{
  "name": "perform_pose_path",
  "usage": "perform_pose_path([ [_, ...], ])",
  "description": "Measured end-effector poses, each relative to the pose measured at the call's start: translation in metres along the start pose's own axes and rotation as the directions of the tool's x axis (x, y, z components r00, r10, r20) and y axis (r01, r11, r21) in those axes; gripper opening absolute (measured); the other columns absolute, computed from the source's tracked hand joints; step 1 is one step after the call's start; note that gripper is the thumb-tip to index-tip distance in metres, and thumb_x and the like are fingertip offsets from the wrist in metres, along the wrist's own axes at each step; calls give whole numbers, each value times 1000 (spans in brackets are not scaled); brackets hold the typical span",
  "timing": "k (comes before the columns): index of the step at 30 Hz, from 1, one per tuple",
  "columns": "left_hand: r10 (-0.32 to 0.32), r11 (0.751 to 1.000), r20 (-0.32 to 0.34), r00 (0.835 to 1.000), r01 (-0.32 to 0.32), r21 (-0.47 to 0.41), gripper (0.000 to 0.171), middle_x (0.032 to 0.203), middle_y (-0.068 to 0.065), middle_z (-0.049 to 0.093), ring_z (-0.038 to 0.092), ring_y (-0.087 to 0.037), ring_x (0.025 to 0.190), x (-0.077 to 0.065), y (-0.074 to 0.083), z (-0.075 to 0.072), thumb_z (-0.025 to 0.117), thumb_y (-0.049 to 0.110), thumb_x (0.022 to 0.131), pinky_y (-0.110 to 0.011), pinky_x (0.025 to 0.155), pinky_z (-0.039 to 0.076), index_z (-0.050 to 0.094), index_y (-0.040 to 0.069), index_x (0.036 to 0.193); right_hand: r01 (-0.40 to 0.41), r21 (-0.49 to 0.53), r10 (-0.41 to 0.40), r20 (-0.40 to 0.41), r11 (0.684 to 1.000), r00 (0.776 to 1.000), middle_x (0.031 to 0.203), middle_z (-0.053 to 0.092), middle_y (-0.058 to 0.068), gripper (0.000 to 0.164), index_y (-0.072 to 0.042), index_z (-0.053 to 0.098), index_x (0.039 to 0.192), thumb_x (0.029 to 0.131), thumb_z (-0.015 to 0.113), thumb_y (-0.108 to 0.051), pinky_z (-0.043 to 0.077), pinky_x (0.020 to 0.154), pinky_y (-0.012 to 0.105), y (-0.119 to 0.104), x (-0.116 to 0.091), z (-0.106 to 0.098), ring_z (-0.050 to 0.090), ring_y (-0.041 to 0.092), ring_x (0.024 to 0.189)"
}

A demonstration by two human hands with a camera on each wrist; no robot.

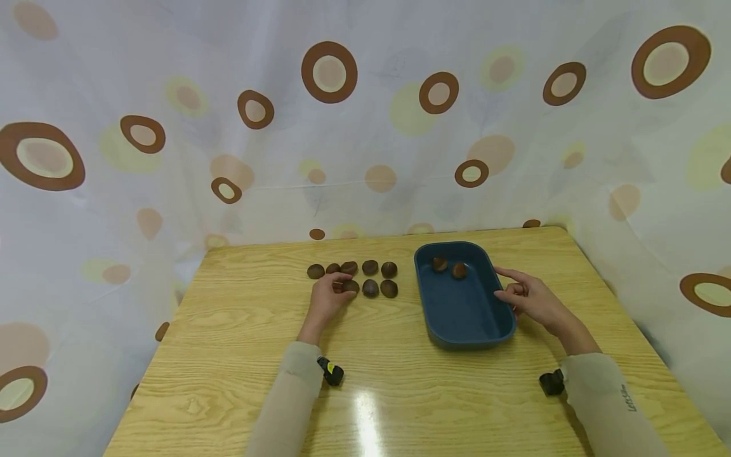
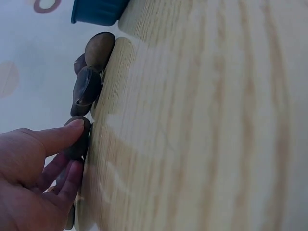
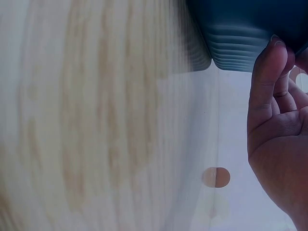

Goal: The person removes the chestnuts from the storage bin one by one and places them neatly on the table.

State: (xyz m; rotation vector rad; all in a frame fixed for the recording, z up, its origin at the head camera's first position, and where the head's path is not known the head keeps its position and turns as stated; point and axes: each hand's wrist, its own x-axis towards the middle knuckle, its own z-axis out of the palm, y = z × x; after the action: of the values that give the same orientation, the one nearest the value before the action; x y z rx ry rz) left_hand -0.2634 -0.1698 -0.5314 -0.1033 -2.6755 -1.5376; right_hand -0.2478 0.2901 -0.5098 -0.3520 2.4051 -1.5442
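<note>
My left hand pinches a dark brown chestnut between thumb and fingers, at the left end of the front row. In the left wrist view, the thumb lies over this chestnut, and the hand partly covers others behind it. Several more chestnuts lie in two rows on the table. To their right stands a deep blue rectangular tray with two shinier chestnuts at its far end. My right hand grips the tray's right rim; the right wrist view has its fingertips against the tray's wall.
All of this stands on a light wood-grain table. A patterned white curtain hangs behind the table and along both sides. Small black devices sit at both wrists, by the pale sleeves.
</note>
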Motion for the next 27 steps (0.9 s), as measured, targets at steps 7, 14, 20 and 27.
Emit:
perform_pose_path([
  [7, -10, 1000, -1, 1000, 11, 20, 34, 120, -20, 70, 68, -35, 109, 0, 1, 1, 79, 3, 91, -46, 95, 58, 71, -1, 124, -2, -1, 2, -3, 1000, 1000, 74, 60, -2, 70, -8, 29, 164, 105, 64, -26, 52, 60, 34, 0, 0, 0, 51, 17, 62],
  [14, -23, 999, 9, 1000, 23, 22, 37, 123, -20, 69, 67, -34, 111, -1, 2, 1, 78, 5, 92, -47, 96, 57, 69, -1, 128, 3, 0, -3, -2, 1000, 1000, 74, 61, -2, 70, -8, 30, 164, 106, 63, -27, 52, 59, 35, 1, 0, 0, 51, 17, 62],
  [20, -26, 999, 13, 1000, 26, 22, 40, 130, -18, 67, 65, -34, 113, -3, 3, 0, 78, 6, 92, -47, 96, 56, 68, 1, 131, 2, -7, -2, -1, 1000, 1000, 73, 60, -4, 69, -7, 30, 164, 106, 63, -27, 51, 59, 34, 1, 0, 0, 50, 15, 62],
  [27, -4, 1000, -9, 1000, 4, 2, 41, 133, -18, 64, 60, -36, 118, -4, 10, 0, 78, 8, 93, -49, 99, 55, 67, 1, 132, 7, 4, -7, -3, 1000, 1000, 73, 59, -3, 69, -7, 30, 164, 106, 63, -26, 50, 58, 35, 2, -1, 0, 50, 21, 61],
])
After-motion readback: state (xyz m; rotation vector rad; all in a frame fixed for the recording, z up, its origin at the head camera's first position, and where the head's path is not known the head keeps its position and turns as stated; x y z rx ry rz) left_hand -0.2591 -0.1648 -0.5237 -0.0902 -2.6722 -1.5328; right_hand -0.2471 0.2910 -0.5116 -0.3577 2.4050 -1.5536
